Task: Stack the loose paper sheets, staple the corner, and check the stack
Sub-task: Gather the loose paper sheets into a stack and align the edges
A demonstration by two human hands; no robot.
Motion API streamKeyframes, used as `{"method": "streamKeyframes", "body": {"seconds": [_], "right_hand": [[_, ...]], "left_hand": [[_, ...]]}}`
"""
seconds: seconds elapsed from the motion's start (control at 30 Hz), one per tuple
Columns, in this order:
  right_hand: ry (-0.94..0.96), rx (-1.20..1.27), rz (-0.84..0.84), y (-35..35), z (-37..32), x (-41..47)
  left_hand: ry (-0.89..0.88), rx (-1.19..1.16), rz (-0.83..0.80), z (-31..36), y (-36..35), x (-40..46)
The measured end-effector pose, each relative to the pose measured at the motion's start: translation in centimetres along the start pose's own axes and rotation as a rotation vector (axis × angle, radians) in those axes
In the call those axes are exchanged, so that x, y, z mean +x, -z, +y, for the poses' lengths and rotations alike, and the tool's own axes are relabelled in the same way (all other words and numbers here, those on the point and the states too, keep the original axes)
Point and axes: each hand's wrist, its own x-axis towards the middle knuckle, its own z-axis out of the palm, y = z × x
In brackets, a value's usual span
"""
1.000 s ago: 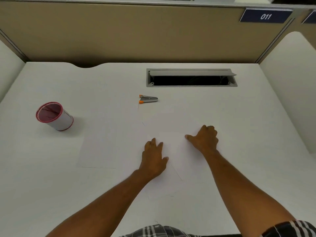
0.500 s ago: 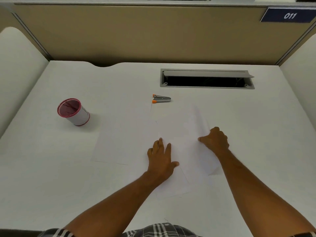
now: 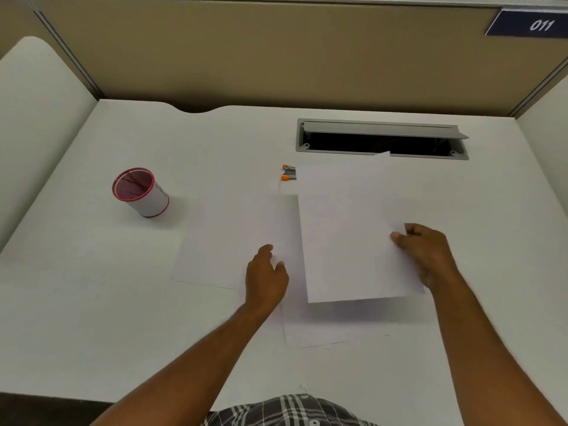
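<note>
My right hand (image 3: 430,256) pinches the right edge of a white paper sheet (image 3: 347,232) and holds it raised above the desk. A second sheet (image 3: 233,241) lies flat to the left, and my left hand (image 3: 266,276) rests on its lower right corner with fingers curled. Another sheet (image 3: 316,330) lies on the desk beneath the raised one, its lower edge showing. A small grey stapler with orange tips (image 3: 288,172) sits behind the papers, partly hidden by the raised sheet.
A white cup with a red rim (image 3: 140,192) lies tilted at the left. An open grey cable tray (image 3: 381,139) is set into the white desk (image 3: 92,318) at the back. Tan partition walls enclose the desk.
My right hand has lifted one sheet off the desk, and it now covers part of the stapler. My left hand has slid slightly left, its fingers curling. The view has shifted left.
</note>
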Motion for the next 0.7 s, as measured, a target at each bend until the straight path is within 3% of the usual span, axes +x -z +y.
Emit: {"method": "streamKeyframes", "body": {"seconds": [0.27,0.4,0.57,0.7], "right_hand": [[0.061,-0.492,0.118,-5.3,5.6,-1.9],[0.126,-0.635,0.186,-7.3,6.2,-2.6],[0.152,-0.805,0.146,-8.8,5.7,-3.6],[0.142,-0.814,0.14,-9.3,5.7,-3.9]], "left_hand": [[0.186,-0.155,-0.047,1.6,-0.3,-0.1],[0.207,-0.187,-0.094,1.7,-0.4,-0.2],[0.214,-0.206,-0.115,1.8,-0.6,-0.3],[0.226,-0.232,-0.114,1.8,-0.3,-0.2]]}}
